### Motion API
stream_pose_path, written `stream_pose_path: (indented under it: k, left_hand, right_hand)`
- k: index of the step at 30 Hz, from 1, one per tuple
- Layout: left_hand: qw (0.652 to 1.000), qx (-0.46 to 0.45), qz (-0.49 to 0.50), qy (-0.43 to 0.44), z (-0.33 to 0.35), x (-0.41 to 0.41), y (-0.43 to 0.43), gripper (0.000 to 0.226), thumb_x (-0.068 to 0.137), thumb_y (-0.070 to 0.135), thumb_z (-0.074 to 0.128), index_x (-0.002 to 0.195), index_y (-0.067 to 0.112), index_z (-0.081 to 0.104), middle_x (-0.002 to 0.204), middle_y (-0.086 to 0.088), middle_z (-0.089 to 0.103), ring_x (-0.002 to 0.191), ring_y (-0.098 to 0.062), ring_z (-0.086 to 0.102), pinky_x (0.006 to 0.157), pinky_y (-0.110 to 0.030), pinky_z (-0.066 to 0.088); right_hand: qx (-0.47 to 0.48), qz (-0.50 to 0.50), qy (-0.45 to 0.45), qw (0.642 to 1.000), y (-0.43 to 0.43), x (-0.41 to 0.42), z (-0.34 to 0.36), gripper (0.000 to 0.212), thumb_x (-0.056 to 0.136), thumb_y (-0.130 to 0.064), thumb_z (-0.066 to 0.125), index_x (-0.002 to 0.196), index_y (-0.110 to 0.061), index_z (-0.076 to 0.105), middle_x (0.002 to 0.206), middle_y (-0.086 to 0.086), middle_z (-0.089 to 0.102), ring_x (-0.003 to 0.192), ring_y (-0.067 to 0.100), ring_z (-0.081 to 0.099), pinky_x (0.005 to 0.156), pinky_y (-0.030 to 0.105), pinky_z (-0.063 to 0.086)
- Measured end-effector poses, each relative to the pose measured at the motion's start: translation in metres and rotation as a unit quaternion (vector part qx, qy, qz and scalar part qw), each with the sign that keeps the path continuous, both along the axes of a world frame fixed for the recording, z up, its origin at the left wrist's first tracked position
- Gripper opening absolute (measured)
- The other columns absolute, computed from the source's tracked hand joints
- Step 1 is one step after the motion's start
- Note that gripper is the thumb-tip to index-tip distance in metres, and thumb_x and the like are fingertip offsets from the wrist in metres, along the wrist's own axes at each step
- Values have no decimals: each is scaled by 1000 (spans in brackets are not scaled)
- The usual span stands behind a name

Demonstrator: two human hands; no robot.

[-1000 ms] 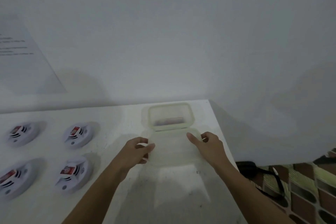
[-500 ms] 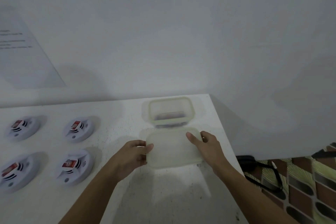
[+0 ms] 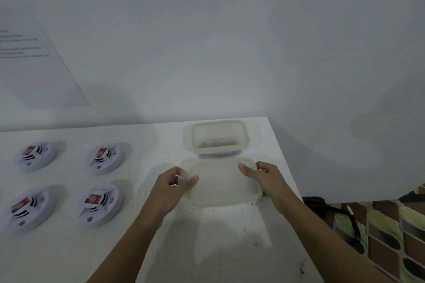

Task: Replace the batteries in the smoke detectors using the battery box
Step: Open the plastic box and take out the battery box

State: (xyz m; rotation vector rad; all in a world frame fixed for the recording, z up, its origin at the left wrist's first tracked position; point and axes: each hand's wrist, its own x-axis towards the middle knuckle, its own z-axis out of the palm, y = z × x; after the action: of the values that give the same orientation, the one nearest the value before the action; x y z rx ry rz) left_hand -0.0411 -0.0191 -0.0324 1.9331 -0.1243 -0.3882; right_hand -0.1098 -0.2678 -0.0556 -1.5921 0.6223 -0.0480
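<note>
Now, translucent green-rimmed battery box (image 3: 219,122), lid (image 3: 223,184) gripped by left hand (image 3: 171,187), right hand (image 3: 266,179)

The battery box (image 3: 220,138) and its lid (image 3: 224,182) are cloudy clear with pale green rims; the table (image 3: 207,248) is white with dark specks. The smoke detectors (image 3: 104,158) are pale grey with red patches and black stripes; the floor tiles (image 3: 391,236) are brown and yellow-green.

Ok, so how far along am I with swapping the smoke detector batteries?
Early. Done: the battery box stands open, its lid off. In hand: the left hand and right hand grip the lid by its two short ends, just in front of the box. Left: all four smoke detectors lie untouched on the table, each showing a red-labelled battery, so no swap looks done yet.
</note>
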Motion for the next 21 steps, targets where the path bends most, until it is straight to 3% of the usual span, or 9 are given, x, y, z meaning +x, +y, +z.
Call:
stream_pose_path:
  k: [4,7,10,12,15,18,21]
  left_hand:
    - [1000,21,-11,-2,4,0,-4,26,90,30,72,88,7,60,91,6,70,76,-12,63,63,-21,50]
    - [1000,21,-21,7,7,3,-3,28,88,30,74,82,8,58,81,3,69,69,-13,63,60,-19,49]
    - [999,23,-40,20,11,3,0,31,86,29,76,76,9,55,66,3,69,60,-6,62,58,-15,45]
    - [998,32,-56,26,13,4,3,35,82,33,79,75,8,56,62,-1,69,57,-7,62,64,-23,45]
    - [994,51,-79,51,17,7,8,38,75,36,84,86,9,59,67,-4,73,57,-8,61,58,-23,41]
    - [985,86,-128,78,24,11,12,44,73,36,86,108,26,62,90,-3,76,75,-14,66,59,-21,47]
    - [977,90,-183,68,27,15,11,48,76,30,85,119,36,64,115,4,68,99,-18,67,76,-28,58]
  right_hand:
    - [4,-1,1,1000,-1,-1,1,49,69,-46,88,69,-14,51,78,7,65,76,26,67,65,38,50]
    - [-15,-19,-14,1000,0,-1,5,49,69,-44,89,67,-16,49,75,13,61,76,33,66,63,37,48]
    - [-118,-24,-56,991,1,-1,14,57,72,-39,87,64,-18,34,67,7,33,61,22,34,61,31,28]
    - [-122,-18,-60,991,0,-2,18,59,73,-39,86,63,-19,32,67,0,29,65,18,30,62,30,23]
    - [-142,5,-35,989,-1,-3,20,56,73,-48,85,66,-19,38,71,0,37,66,18,42,56,30,41]
    - [-168,11,10,986,4,-12,20,52,76,-60,77,77,-17,47,82,-1,51,79,18,59,59,35,63]
    - [-82,-3,12,997,7,-24,18,47,73,-57,81,95,-21,59,104,-1,64,95,23,67,65,41,65]
